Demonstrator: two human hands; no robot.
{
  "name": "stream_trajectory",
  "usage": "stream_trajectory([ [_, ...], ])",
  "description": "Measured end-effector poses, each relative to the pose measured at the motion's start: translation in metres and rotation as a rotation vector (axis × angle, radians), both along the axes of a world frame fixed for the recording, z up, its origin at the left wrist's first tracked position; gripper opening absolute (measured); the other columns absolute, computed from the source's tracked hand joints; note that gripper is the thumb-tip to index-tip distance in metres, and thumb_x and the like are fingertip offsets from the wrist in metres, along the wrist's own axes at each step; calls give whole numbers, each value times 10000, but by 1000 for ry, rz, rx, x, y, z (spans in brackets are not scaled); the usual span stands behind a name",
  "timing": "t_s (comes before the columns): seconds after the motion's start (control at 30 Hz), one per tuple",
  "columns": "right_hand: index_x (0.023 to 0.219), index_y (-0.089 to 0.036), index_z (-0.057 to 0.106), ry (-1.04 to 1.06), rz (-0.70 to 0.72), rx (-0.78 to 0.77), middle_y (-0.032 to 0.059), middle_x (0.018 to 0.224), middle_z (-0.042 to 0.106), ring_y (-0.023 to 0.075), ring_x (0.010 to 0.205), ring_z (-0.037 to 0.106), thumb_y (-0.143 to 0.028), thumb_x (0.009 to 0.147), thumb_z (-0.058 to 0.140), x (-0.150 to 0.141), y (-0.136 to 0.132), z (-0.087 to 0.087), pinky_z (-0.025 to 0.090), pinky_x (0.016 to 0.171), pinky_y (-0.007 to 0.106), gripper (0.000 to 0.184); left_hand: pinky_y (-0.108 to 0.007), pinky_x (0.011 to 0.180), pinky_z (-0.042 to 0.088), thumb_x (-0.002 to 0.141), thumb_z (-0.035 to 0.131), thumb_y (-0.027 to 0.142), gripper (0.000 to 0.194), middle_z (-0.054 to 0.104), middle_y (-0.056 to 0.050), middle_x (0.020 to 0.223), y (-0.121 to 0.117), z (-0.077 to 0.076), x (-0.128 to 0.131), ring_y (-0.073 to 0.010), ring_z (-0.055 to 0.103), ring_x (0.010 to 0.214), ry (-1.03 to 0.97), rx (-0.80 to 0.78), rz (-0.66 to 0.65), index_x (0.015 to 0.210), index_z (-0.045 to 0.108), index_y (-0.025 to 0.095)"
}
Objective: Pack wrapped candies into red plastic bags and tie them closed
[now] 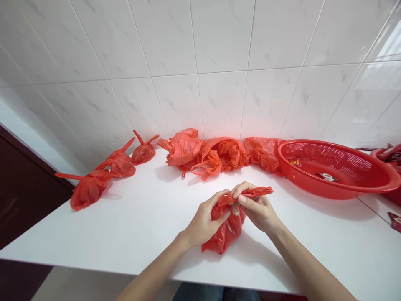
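Note:
A red plastic bag rests on the white table near its front edge, directly before me. My left hand is closed around the upper left side of the bag, thumb in front. With fingers pinched, my right hand grips the bag's twisted top, whose end sticks out to the right. What the bag contains is hidden by the plastic.
Tied red bags stand at the table's left. Crumpled red bags lie along the tiled wall. A red colander with a few small packets is at right; a dark red packet lies beyond it.

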State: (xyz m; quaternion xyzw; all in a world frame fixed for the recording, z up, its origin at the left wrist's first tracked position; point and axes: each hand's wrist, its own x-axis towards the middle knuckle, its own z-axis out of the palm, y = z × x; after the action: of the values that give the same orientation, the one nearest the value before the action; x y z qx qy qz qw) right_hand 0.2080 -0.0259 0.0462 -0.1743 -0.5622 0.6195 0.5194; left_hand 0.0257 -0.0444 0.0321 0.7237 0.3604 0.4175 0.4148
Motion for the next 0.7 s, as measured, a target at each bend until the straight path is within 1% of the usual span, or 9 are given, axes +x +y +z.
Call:
stream_trajectory([
  [0.13, 817, -229, 616, 66, -5, -52, -14, 717, 627, 118, 504, 531, -469, 809, 775, 5, 3, 3, 486, 550, 300, 288, -390, 981, 514, 960, 541, 237, 320, 726, -87, 1154, 5, -3, 0, -238, 670, 1050, 61, 86, -34, 1260, 655, 247],
  [0.27, 825, -232, 630, 71, 29, -31, -6, 780, 643, 119, 520, 559, -436, 825, 766, 8, 3, 5, 500, 562, 304, 245, -389, 972, 506, 920, 629, 287, 380, 719, -90, 1162, -1, 2, 1, -253, 663, 1049, 85, 132, -11, 1297, 616, 248],
  [0.37, 892, -239, 690, 36, 97, 34, 7, 815, 673, 132, 557, 601, -398, 846, 754, 9, 0, 6, 526, 613, 323, 177, -359, 893, 517, 954, 590, 360, 219, 725, -79, 981, -5, 5, -2, -229, 664, 910, 77, 101, -5, 1081, 692, 213],
  [0.43, 1042, -258, 718, -15, 123, 68, 11, 775, 687, 161, 605, 628, -401, 848, 755, 10, -1, 6, 533, 646, 337, 244, -338, 846, 520, 972, 560, 390, 246, 721, -78, 931, -4, 6, -11, -217, 660, 856, 36, 55, 38, 987, 708, 194],
  [0.47, 1125, -268, 711, -38, 114, 81, 23, 802, 706, 175, 633, 638, -418, 840, 762, 12, -1, 6, 536, 658, 347, 326, -328, 817, 523, 956, 584, 415, 264, 724, -77, 919, -2, 8, -18, -216, 661, 839, 2, 28, 93, 969, 715, 186],
  [0.53, 1233, -292, 681, -57, 59, 100, 65, 1008, 738, 186, 671, 644, -462, 823, 768, 15, 0, 7, 544, 671, 369, 452, -307, 731, 524, 873, 684, 489, 323, 727, -67, 863, 4, 16, -39, -217, 655, 782, -71, -21, 271, 910, 725, 170],
  [0.6, 1220, -304, 694, -51, 3, 118, 96, 1245, 687, 177, 673, 642, -485, 828, 753, 17, 1, 9, 550, 682, 386, 436, -291, 641, 507, 754, 774, 559, 410, 710, -51, 772, 13, 32, -66, -210, 632, 707, -132, -39, 490, 806, 712, 157],
  [0.63, 1198, -301, 708, -50, -12, 126, 100, 1295, 665, 172, 669, 640, -482, 840, 741, 18, 1, 9, 550, 689, 389, 403, -287, 629, 503, 699, 810, 566, 431, 696, -40, 741, 19, 43, -81, -205, 623, 691, -152, -17, 593, 763, 695, 156],
  [0.7, 1145, -285, 737, -58, -20, 136, 100, 1271, 675, 164, 657, 637, -461, 860, 724, 18, 2, 10, 547, 699, 387, 334, -284, 676, 512, 691, 827, 512, 392, 693, -20, 752, 37, 66, -113, -195, 621, 724, -160, 79, 794, 774, 679, 159],
])
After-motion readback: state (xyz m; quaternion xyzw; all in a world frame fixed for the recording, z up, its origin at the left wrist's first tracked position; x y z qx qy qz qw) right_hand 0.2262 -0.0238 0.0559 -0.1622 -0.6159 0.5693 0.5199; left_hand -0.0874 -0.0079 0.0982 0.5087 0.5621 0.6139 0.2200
